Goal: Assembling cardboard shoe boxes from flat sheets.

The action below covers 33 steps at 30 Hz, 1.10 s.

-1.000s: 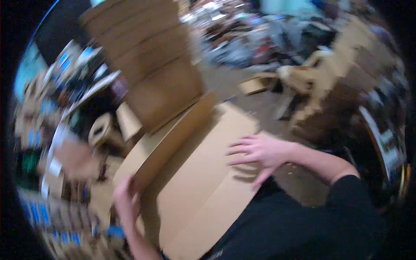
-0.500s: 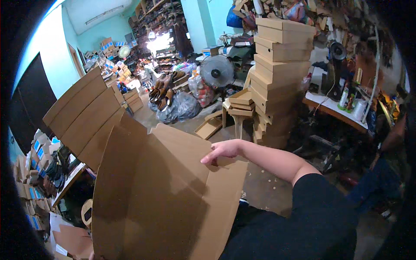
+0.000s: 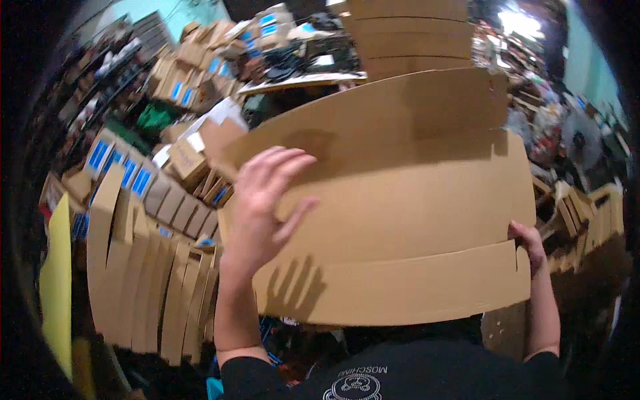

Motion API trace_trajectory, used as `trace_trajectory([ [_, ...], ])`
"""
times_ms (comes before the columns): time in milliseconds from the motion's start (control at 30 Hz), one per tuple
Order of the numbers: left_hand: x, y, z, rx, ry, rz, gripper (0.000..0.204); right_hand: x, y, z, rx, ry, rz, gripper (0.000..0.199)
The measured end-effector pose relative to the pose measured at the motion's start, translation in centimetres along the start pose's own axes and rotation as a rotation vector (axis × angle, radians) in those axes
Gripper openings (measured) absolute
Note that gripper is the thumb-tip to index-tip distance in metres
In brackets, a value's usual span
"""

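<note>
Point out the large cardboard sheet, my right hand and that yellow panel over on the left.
Cardboard sheet [image 3: 393,207]: head view, on its broad middle section.
Right hand [image 3: 531,243]: head view, middle of the hand.
Yellow panel [image 3: 56,287]: head view, middle of its visible face.

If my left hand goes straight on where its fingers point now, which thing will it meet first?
Probably the upper panel of the cardboard sheet: the left hand points toward it, though the gap between them is hard to judge.
</note>
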<state>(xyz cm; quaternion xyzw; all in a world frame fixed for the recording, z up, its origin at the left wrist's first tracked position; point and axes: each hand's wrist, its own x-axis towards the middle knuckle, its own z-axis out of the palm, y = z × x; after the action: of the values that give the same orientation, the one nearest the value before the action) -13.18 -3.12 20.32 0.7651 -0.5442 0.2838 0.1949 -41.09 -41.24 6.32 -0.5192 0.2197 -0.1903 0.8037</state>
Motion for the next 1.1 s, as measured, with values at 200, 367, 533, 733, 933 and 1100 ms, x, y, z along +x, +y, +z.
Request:
trace_trajectory([
  [200,-4.0,5.1,-1.2,-0.358,-0.552,0.094,0.095,-0.4,4.5,7.6,-0.006,0.000,0.099,0.039],
  [367,-4.0,8.2,-1.1,-0.349,-0.683,0.164,0.106,1.2,10.4,10.7,0.117,-0.160,0.181,0.047],
  [533,-5.0,6.8,-0.6,-0.112,-0.552,0.140,0.064,-1.4,5.5,18.6,0.299,-0.364,0.419,0.056],
  [733,-6.4,3.3,-4.2,-0.379,0.067,-0.065,0.027,1.9,9.5,16.9,0.069,-0.940,-0.116,0.070],
  [933,-9.3,-1.7,-4.3,-0.415,0.355,-0.013,0.033,8.1,9.7,12.7,-0.162,-0.302,-0.156,0.067],
  [1100,-8.5,-2.4,-5.0,-0.468,0.526,0.145,0.035,11.1,5.7,12.8,-0.272,-0.415,-0.593,0.098],
])
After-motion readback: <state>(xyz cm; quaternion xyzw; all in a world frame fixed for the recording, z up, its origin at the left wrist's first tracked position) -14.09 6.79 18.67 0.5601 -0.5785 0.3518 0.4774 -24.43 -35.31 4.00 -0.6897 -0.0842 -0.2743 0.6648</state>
